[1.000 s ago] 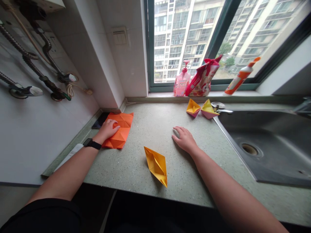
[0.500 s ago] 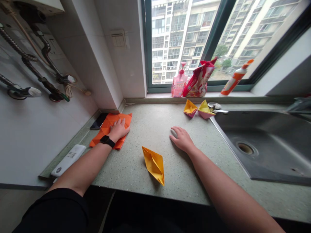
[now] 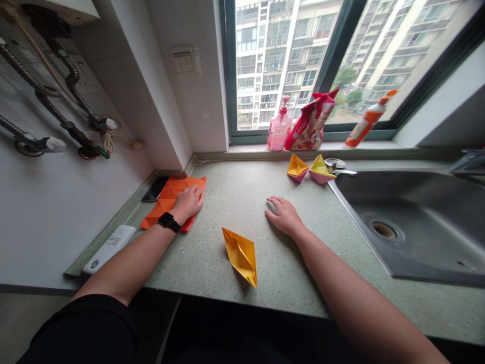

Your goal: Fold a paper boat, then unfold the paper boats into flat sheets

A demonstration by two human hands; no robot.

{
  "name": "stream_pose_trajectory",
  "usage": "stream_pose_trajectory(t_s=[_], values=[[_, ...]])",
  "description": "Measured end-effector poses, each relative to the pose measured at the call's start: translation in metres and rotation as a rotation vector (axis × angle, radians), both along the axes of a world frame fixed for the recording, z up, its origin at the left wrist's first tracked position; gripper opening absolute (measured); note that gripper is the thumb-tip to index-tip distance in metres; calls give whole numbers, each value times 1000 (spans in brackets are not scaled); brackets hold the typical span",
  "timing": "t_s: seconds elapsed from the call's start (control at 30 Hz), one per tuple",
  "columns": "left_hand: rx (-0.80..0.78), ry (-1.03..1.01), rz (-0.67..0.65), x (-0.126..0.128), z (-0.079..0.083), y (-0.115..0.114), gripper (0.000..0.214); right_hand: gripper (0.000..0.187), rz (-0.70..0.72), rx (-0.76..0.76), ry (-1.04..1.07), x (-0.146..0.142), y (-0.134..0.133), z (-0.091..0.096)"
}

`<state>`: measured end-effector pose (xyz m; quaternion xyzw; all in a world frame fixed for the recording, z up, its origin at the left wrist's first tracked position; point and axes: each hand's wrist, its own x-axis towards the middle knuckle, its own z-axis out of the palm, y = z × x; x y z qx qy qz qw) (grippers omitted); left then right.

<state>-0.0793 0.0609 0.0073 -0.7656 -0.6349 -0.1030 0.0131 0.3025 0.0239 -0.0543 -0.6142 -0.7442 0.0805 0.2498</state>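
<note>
My left hand (image 3: 188, 201) lies flat, fingers together, on the right part of a stack of creased orange paper (image 3: 163, 203) at the left of the green countertop (image 3: 235, 192). My right hand (image 3: 283, 216) rests palm down on the bare counter near the middle, fingers slightly spread, holding nothing. A folded yellow paper boat (image 3: 240, 255) lies between my arms near the counter's front edge, touched by neither hand. Two small yellow-and-pink folded paper boats (image 3: 310, 169) sit further back, near the sink's corner.
A steel sink (image 3: 409, 222) fills the right side. On the window sill stand a pink pump bottle (image 3: 278, 130), a red bag (image 3: 312, 124) and an orange-capped bottle (image 3: 367, 124). A black phone (image 3: 154, 188) and a white remote (image 3: 109, 242) lie along the left wall; hoses hang there.
My left hand slid from the middle of the orange paper to its right edge. The right hand stayed where it was, and the view shifted slightly.
</note>
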Motion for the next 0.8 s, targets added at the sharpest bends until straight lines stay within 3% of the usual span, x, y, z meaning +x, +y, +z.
stream_pose_trajectory(t_s=[0.13, 0.2, 0.33, 0.43, 0.53, 0.67, 0.8], values=[[27, -48, -74, 15, 14, -7, 42, 44, 25, 2, 111, 1, -2, 8], [59, -177, -152, 30, 23, -14, 35, 41, 70, 21, 217, 1, -8, 16], [-17, -532, -313, 65, 36, -37, 35, 34, 266, -31, 401, -6, -31, 42], [-15, -656, -422, 80, 35, -57, 40, 27, 438, -160, 416, -16, -52, 60], [-31, -622, -529, 79, 32, -68, 36, 27, 531, -277, 350, -29, -65, 71], [-67, -584, -579, 67, 27, -65, 34, 16, 573, -405, 253, -41, -69, 71], [-11, -590, -596, 63, 21, -60, 30, 9, 541, -401, 241, -44, -63, 63]])
